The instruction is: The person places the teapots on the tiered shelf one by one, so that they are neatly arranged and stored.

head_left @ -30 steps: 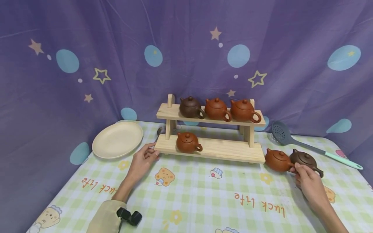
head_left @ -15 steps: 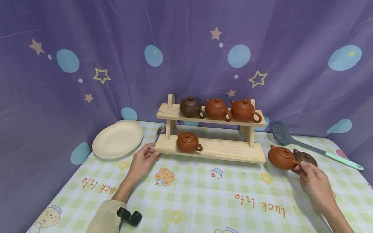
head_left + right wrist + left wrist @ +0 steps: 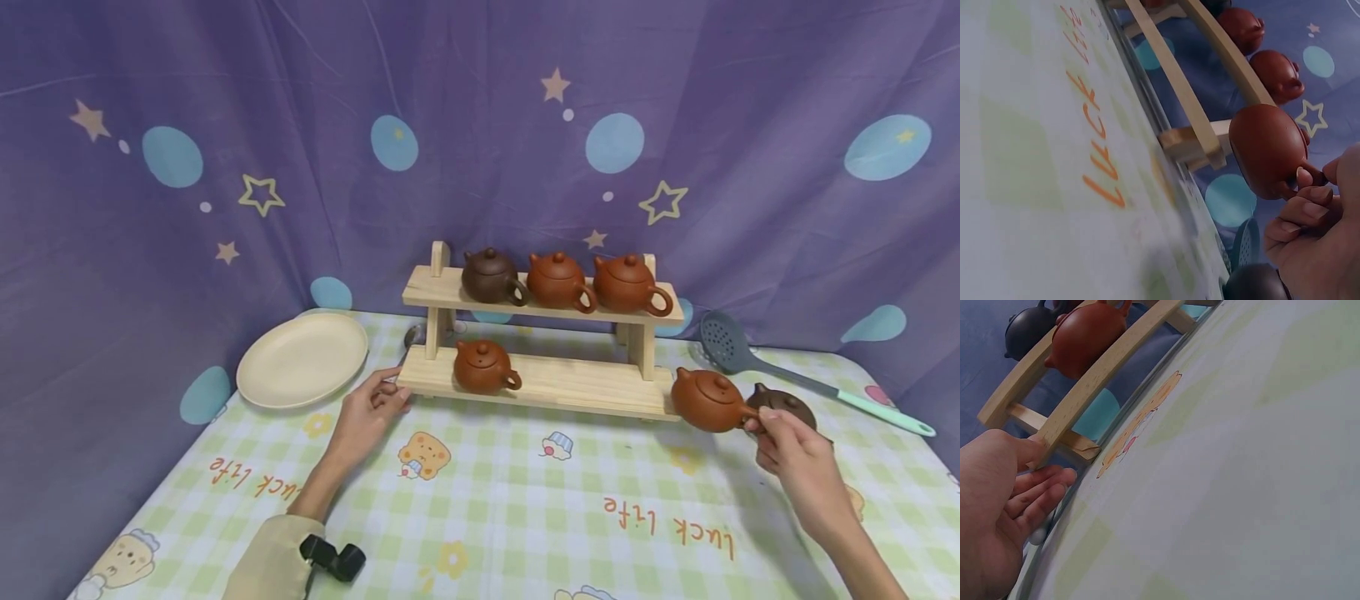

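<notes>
A reddish-brown clay teapot (image 3: pixel 708 400) hangs above the tablecloth at the right end of a two-tier wooden shelf (image 3: pixel 600 383). My right hand (image 3: pixel 802 467) pinches it by the handle, spout pointing left. At the shelf's lower left corner my left hand (image 3: pixel 371 417) grips the board end, thumb on top and fingers beneath, as the left wrist view shows. One small reddish teapot (image 3: pixel 483 367) sits on the lower tier. Along the upper tier stand a dark brown teapot (image 3: pixel 490 277) and two reddish ones, a middle teapot (image 3: pixel 557 280) and a right-hand teapot (image 3: pixel 628 284).
Partly hidden behind my right hand, another dark teapot (image 3: pixel 783 404) stands on the table. A slotted spatula (image 3: pixel 787 377) with a mint handle lies beyond it. To the left is a cream plate (image 3: pixel 303 360); a metal spoon (image 3: pixel 414 336) shows behind the shelf. A purple curtain (image 3: pixel 480 125) closes off the back.
The reddish teapot in my right hand has risen off the table, moved slightly right, then come back left toward the shelf's lower tier. My left hand has stayed on the board end.
</notes>
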Demonstrator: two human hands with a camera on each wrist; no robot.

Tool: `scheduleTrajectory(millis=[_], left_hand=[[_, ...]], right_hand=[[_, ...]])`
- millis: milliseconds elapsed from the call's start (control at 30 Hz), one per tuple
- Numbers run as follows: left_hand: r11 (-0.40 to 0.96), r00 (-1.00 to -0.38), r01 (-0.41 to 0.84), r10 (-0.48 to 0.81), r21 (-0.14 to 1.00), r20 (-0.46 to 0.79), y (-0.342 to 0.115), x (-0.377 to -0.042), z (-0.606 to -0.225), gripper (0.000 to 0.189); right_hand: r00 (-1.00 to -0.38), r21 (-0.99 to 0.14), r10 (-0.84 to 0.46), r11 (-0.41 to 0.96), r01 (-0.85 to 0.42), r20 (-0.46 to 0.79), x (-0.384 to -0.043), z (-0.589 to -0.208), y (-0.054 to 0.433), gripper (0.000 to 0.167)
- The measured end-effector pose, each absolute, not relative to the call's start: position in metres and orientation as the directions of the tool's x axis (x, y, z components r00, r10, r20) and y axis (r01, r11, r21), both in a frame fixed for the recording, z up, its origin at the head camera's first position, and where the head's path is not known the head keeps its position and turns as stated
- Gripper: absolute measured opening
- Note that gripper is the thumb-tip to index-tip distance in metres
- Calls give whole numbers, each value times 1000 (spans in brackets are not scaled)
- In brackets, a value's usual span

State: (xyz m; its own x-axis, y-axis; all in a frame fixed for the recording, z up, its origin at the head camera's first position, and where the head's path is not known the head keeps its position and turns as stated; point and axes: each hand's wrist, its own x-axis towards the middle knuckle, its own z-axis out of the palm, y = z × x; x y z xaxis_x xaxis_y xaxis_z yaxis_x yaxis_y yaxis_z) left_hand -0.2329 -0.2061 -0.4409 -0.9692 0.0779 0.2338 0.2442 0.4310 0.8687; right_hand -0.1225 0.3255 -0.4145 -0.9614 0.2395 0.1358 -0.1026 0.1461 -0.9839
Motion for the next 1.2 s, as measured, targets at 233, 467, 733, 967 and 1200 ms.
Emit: scheduleTrajectory(millis=[233,467,733,967,1200], left_hand=[[432,-970,243,77,869,232,-206,-233,-441,45],[437,-967,253,80,863,243,-206,-233,-440,44],[424,-965,259,84,868,247,-206,-233,-441,44],[422,-962,272,91,865,258,-206,-234,-441,45],[415,-965,261,84,872,248,-206,-234,-441,45]], right_hand=[[-973,-974,170,190,-126,159,-127,-411,309,36],[-978,-967,148,228,-110,146,-135,-409,287,38],[-982,-969,111,212,-124,150,-142,-405,266,41],[-983,-974,76,164,-153,168,-147,-405,253,44],[-989,-978,59,172,-121,133,-155,-404,238,42]])
